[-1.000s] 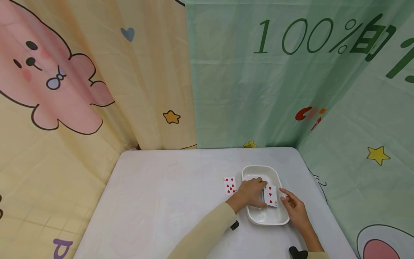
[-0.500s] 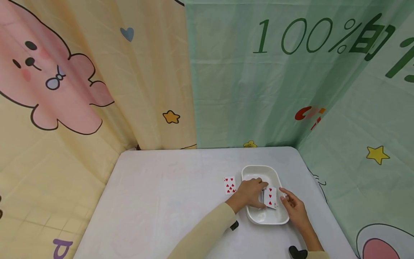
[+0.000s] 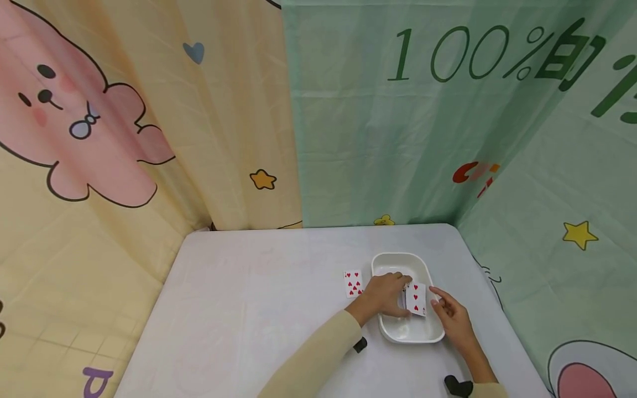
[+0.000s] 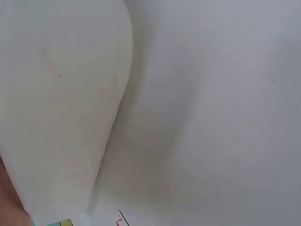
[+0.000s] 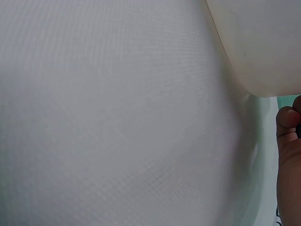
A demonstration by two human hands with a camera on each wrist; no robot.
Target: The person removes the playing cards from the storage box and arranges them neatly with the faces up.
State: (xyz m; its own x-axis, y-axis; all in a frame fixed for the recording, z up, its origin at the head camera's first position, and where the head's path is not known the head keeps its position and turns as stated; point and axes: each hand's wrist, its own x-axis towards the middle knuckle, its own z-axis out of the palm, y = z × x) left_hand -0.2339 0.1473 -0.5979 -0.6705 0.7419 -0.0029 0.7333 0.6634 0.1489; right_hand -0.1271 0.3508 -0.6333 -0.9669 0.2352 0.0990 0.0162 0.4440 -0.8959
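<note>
In the head view, my left hand [image 3: 387, 294] reaches over the white tray [image 3: 408, 334] and grips a small stack of playing cards [image 3: 415, 299] by its edges, thumb at the near end and fingers at the far end. A heart card faces up on top. My right hand [image 3: 455, 320] is at the tray's right rim, index finger and thumb apart and pointing toward the cards, with nothing seen between them. Another heart card [image 3: 353, 283] lies face up on the table left of the tray. The right wrist view catches part of my right hand [image 5: 289, 155] beside the tray's outer wall [image 5: 263, 52].
A white table [image 3: 249, 304] carries the tray near its right side. Patterned curtains, yellow [image 3: 239, 110] on the left and green [image 3: 358, 138] on the right, enclose the table. The left wrist view is mostly the tray's outside wall [image 4: 61, 103] and tabletop.
The top card shifts and tilts slightly within my left hand's grip. Both hands stay almost in place, and the view drifts a little.
</note>
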